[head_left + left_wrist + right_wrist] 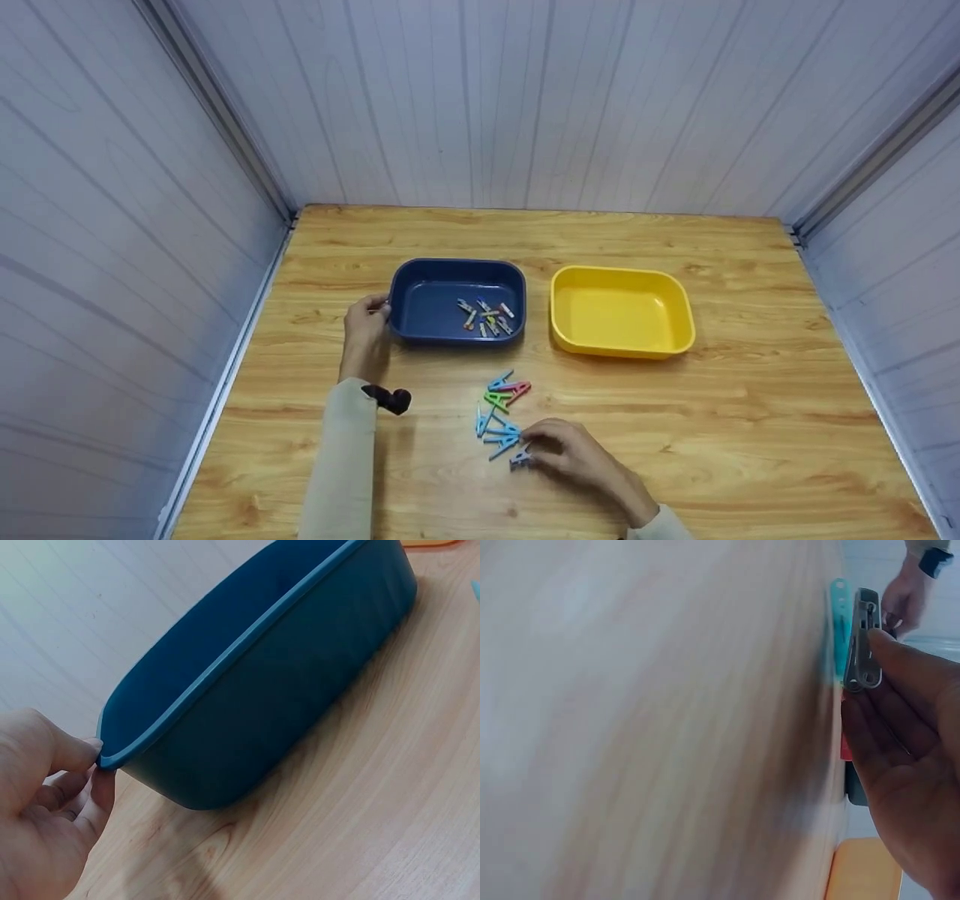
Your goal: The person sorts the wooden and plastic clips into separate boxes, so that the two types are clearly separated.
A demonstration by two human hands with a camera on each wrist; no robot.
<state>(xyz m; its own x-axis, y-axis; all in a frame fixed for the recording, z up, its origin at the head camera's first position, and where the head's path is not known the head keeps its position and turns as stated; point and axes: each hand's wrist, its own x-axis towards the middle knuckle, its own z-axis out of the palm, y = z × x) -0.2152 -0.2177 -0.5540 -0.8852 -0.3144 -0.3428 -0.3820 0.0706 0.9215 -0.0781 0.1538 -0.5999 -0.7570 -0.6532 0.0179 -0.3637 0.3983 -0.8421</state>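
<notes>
At the dark blue bin's [457, 342] left end, my left hand [364, 330] pinches the rim between thumb and fingers, as the left wrist view shows closely. Several small clothespins [487, 315] lie inside that bin, towards its right side. My right hand [577, 454] is low over the table's front part. Between its thumb and fingers it holds a grey-blue clothespin [864, 637]. Just left of this hand lies a loose group of plastic clothespins: several light blue ones [506, 442], a green one [496, 399] and a pink-red one [519, 390].
A yellow bin [622, 351] stands to the right of the blue one, with a narrow gap between them. The wooden table [750, 420] is bounded by pale panel walls [495, 105] at the back and both sides.
</notes>
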